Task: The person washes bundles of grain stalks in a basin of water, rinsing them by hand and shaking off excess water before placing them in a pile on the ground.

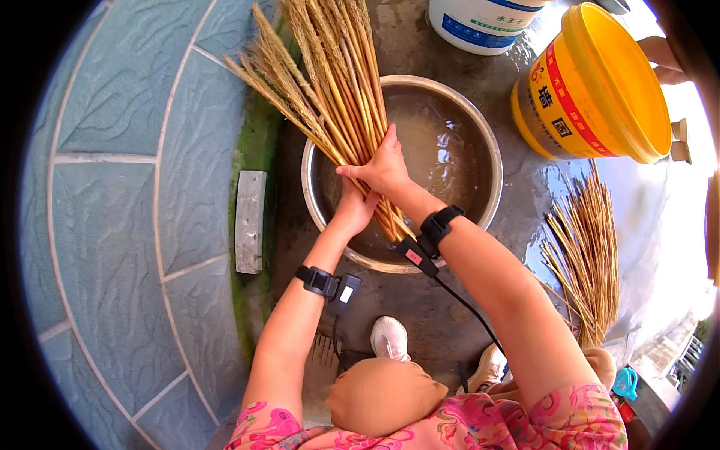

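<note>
A thick bundle of dried grass stalks (341, 90) with feathery seed heads slants over a round metal basin (491, 169). My right hand (384, 166) is wrapped round the stalks from above, its thumb and fingers closed on them. Just below it, my left hand (355, 204) grips the same bundle from the left; part of its fingers is hidden behind the stalks. The seed heads point up and away to the far left, while the cut ends hang inside the basin's near side. Murky water (442, 142) glints in the basin.
A yellow bucket (559, 105) stands tilted at the far right, with a white bucket (484, 26) behind the basin. Another heap of stalks (585, 255) lies on the wet floor at right. A grey block (250, 221) sits beside the blue-grey stone paving (112, 217) on the left.
</note>
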A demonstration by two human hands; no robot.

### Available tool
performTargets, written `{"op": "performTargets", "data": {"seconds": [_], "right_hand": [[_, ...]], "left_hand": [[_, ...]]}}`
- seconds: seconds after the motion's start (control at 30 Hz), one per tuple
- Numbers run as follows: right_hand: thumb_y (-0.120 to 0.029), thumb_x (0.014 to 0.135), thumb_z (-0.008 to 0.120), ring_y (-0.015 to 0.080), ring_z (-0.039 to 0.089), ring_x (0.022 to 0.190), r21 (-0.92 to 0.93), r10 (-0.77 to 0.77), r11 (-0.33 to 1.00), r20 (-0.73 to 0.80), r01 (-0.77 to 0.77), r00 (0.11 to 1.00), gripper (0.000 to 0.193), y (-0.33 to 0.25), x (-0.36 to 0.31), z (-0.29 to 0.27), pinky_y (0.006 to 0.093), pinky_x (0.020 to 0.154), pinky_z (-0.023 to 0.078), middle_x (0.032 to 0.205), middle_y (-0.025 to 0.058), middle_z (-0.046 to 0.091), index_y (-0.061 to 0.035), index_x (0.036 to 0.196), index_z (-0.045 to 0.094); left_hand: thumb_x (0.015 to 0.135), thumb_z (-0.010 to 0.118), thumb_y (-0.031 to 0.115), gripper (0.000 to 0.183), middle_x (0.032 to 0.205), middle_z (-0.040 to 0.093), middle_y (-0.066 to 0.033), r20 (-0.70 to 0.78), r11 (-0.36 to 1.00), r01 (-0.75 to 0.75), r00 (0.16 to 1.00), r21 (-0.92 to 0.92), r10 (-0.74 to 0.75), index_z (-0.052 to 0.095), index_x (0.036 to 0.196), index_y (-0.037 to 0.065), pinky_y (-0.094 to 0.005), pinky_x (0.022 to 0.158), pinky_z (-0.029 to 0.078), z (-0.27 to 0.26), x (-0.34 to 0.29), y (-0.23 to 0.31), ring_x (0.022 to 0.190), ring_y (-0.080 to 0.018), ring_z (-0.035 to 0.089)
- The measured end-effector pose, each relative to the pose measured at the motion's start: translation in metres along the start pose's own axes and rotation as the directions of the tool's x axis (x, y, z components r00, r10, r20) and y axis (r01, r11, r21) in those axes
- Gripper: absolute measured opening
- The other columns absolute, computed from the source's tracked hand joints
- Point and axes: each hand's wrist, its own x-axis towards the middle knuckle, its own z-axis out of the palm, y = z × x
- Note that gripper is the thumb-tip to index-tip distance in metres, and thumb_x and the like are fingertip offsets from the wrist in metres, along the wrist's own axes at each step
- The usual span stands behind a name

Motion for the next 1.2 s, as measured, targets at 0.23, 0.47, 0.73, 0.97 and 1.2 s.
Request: {"op": "performTargets", "data": {"seconds": [0.23, 0.47, 0.73, 0.97, 1.2], "right_hand": [[-0.024, 0.052, 0.084, 0.0344, 0.061, 0.101, 0.048, 0.016, 0.999, 0.096, -0.02, 0.995, 0.112, 0.011, 0.018, -0.008, 0.0353, 0.09, 0.048, 0.106, 0.0221, 0.062, -0.0014, 0.14, 0.017], [-0.017, 0.056, 0.082, 0.0328, 0.059, 0.105, 0.195, -0.109, 0.98, 0.31, 0.049, 0.945, 0.084, 0.011, 0.007, -0.007, 0.0349, 0.092, 0.046, 0.106, 0.0207, 0.062, -0.0024, 0.125, 0.038], [-0.011, 0.06, 0.08, 0.0337, 0.056, 0.108, 0.128, -0.402, 0.915, 0.209, 0.383, 0.891, 0.087, -0.003, -0.009, -0.021, 0.0374, 0.095, 0.043, 0.111, 0.02, 0.059, -0.0078, 0.132, 0.032], [-0.004, 0.064, 0.074, 0.0377, 0.057, 0.104, 0.22, -0.48, 0.877, 0.397, 0.427, 0.782, 0.082, -0.067, -0.026, -0.068, 0.039, 0.089, 0.046, 0.104, 0.021, 0.061, -0.0081, 0.133, 0.03], [-0.001, 0.068, 0.069, 0.0367, 0.051, 0.114, 0.063, -0.528, 0.829, 0.415, 0.555, 0.741, 0.072, -0.065, -0.03, -0.052, 0.0426, 0.095, 0.041, 0.12, 0.0165, 0.055, -0.0119, 0.132, 0.038]], "left_hand": [[0.088, 0.063, 0.017, 0.073, 0.137, 0.041, -0.0106, 0.234, 0.828, 0.353, 0.933, -0.435, -0.275, 0.019, 0.145, 0.004, -0.0338, 0.105, 0.034, -0.057, 0.014, 0.024, 0.125, -0.0179, 0.042], [0.081, 0.073, 0.033, 0.062, 0.126, 0.055, -0.0062, 0.072, 0.713, 0.304, 0.939, -0.632, -0.337, 0.047, 0.129, 0.002, -0.0337, 0.103, 0.031, -0.069, 0.045, 0.032, 0.119, -0.0174, 0.047], [0.082, 0.072, 0.012, 0.052, 0.117, 0.056, -0.0056, -0.103, 0.697, 0.0, 0.989, -0.717, -0.107, 0.047, 0.126, 0.003, -0.0332, 0.094, 0.043, -0.057, 0.044, 0.059, 0.106, -0.0167, 0.055], [0.077, 0.071, -0.003, 0.054, 0.116, 0.055, -0.0084, -0.413, 0.785, -0.227, 0.91, -0.576, -0.04, 0.044, 0.124, 0.001, -0.0299, 0.092, 0.046, -0.065, 0.007, 0.131, 0.104, -0.0154, 0.056], [0.087, 0.064, 0.008, 0.051, 0.127, 0.05, -0.0091, -0.405, 0.689, -0.131, 0.879, -0.713, -0.251, 0.04, 0.132, 0.001, -0.0342, 0.097, 0.043, -0.049, -0.052, 0.13, 0.113, -0.0179, 0.052]]}}
